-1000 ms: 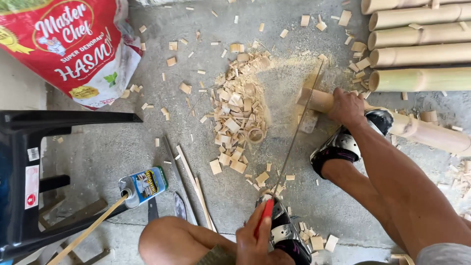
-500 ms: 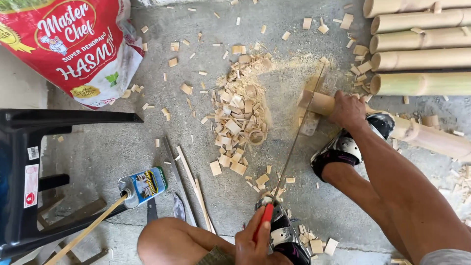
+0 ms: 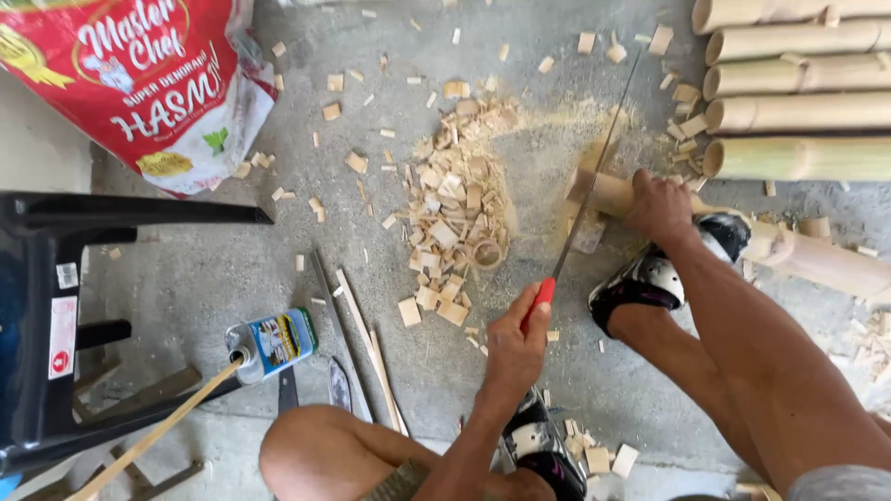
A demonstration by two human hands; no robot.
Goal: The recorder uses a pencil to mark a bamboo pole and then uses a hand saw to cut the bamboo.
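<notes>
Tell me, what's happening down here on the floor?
A person is sawing a bamboo pole on the concrete floor. The left hand grips the red handle of a handsaw, whose blade lies across the pole near its cut end. The right hand presses the pole down, with a foot in a black and white shoe beside it. A heap of bamboo offcuts and sawdust lies next to the cut, and more bamboo poles are stacked beyond.

My left grip (image 3: 518,345) wraps the saw's red plastic handle (image 3: 538,300), smooth & glossy; thin grey metal blade (image 3: 594,167) looks dull. Pale round bamboo pole (image 3: 798,250) under my right grip (image 3: 661,204): smooth skin, rough cut end. Grey concrete floor (image 3: 232,269) matt, gritty w/ sawdust.
</notes>
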